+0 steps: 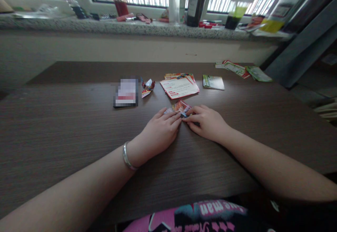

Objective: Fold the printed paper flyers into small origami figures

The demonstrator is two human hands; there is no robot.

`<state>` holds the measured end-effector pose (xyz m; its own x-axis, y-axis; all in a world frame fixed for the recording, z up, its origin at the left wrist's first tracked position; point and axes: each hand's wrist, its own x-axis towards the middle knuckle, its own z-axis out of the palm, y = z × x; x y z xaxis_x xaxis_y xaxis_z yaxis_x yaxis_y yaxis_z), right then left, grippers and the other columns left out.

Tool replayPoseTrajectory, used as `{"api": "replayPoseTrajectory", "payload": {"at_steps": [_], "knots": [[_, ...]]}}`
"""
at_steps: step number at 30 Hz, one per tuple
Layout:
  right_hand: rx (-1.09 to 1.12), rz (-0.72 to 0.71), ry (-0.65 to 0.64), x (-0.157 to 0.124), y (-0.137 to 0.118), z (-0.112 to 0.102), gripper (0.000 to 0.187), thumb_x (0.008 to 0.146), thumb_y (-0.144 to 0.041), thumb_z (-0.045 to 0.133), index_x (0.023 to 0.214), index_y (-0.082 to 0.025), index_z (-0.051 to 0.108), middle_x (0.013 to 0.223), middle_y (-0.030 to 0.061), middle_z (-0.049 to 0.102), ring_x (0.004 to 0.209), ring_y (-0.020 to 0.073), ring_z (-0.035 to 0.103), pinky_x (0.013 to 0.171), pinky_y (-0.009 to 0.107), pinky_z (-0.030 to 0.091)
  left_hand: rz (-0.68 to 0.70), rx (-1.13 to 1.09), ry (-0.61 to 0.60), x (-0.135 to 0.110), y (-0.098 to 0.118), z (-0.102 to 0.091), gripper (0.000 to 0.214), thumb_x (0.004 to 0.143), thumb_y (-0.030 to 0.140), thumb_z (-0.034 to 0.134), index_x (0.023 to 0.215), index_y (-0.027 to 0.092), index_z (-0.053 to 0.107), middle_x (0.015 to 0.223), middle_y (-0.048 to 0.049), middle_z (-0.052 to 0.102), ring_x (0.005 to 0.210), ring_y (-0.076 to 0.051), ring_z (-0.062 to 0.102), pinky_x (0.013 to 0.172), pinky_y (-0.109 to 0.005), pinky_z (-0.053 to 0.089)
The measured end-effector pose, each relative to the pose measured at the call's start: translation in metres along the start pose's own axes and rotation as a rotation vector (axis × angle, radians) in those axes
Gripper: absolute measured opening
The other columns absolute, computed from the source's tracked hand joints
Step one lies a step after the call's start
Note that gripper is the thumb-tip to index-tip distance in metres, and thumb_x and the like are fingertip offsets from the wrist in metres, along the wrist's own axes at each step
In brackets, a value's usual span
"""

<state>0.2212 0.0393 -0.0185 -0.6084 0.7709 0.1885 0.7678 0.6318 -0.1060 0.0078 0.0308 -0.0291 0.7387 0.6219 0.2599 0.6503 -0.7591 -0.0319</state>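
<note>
A small colourful printed paper, red and orange with a blue patch near its front, lies on the dark wooden table ahead of me. My left hand, a silver bangle at its wrist, rests flat with outstretched fingers over the paper's left and front part. From the other side my right hand reaches the paper's front right edge, its bent fingers and thumb close together there. The fingertips of both hands nearly meet. Part of the paper is hidden under them.
Behind the paper lie a stack of white cards with red edges and a smaller green-and-white card stack. A folded colourful paper sits beside a blurred-out rectangular object. Green and red strips lie far right. Bottles line the windowsill.
</note>
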Motion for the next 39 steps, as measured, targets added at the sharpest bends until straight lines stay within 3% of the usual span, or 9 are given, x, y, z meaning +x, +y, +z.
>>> {"api": "replayPoseTrajectory", "payload": {"at_steps": [11,16,26,30,33,39], "knots": [[-0.023,0.005,0.005,0.0,-0.002,0.0,0.03,0.094,-0.032,0.047,0.105,-0.026,0.073,0.107,0.0071,0.067,0.096,0.0223,0.055,0.081,0.036,0.044,0.014,0.051,-0.015,0.0,0.002,-0.006,0.034,0.089,0.017,0.045,0.118,0.011,0.062,0.129,-0.0121,0.061,0.12,-0.027,0.055,0.105,-0.046,0.04],[-0.033,0.007,-0.006,0.0,-0.003,-0.001,0.031,0.094,-0.033,0.046,0.102,-0.025,0.074,0.108,0.0073,0.066,0.098,0.0228,0.055,0.081,0.036,0.044,0.03,0.049,-0.001,0.0,0.002,-0.007,0.039,0.088,0.017,0.047,0.126,0.014,0.057,0.13,-0.0101,0.061,0.12,-0.027,0.055,0.106,-0.047,0.038],[-0.023,0.006,0.012,0.0,-0.001,0.002,0.03,0.094,-0.032,0.046,0.104,-0.026,0.074,0.108,0.0065,0.066,0.097,0.0221,0.055,0.081,0.035,0.044,0.049,0.192,-0.043,-0.001,0.001,-0.012,0.036,0.09,0.013,0.043,0.121,0.008,0.062,0.121,-0.0145,0.065,0.115,-0.029,0.057,0.106,-0.05,0.036],[-0.005,-0.002,0.018,0.0,0.001,0.003,0.028,0.093,-0.032,0.048,0.103,-0.026,0.074,0.108,0.0063,0.066,0.097,0.0218,0.055,0.082,0.035,0.045,0.002,0.257,-0.156,-0.003,0.0,-0.023,0.031,0.089,0.011,0.044,0.107,0.01,0.069,0.106,-0.0134,0.069,0.095,-0.027,0.064,0.099,-0.05,0.042],[0.001,-0.006,0.018,-0.001,0.002,0.003,0.027,0.093,-0.032,0.049,0.104,-0.026,0.074,0.108,0.0057,0.067,0.097,0.0219,0.055,0.082,0.036,0.045,-0.022,0.224,-0.254,-0.004,-0.003,-0.033,0.031,0.089,0.012,0.045,0.109,0.013,0.069,0.104,-0.012,0.069,0.094,-0.027,0.064,0.086,-0.042,0.049],[0.004,-0.006,0.021,-0.002,0.004,0.001,0.027,0.093,-0.032,0.049,0.103,-0.027,0.074,0.108,0.0057,0.066,0.097,0.0222,0.055,0.08,0.036,0.045,-0.087,0.158,-0.38,-0.009,-0.024,-0.047,0.034,0.088,0.013,0.043,0.105,0.023,0.071,0.101,-0.0072,0.067,0.086,-0.023,0.064,0.079,-0.036,0.049]]}}
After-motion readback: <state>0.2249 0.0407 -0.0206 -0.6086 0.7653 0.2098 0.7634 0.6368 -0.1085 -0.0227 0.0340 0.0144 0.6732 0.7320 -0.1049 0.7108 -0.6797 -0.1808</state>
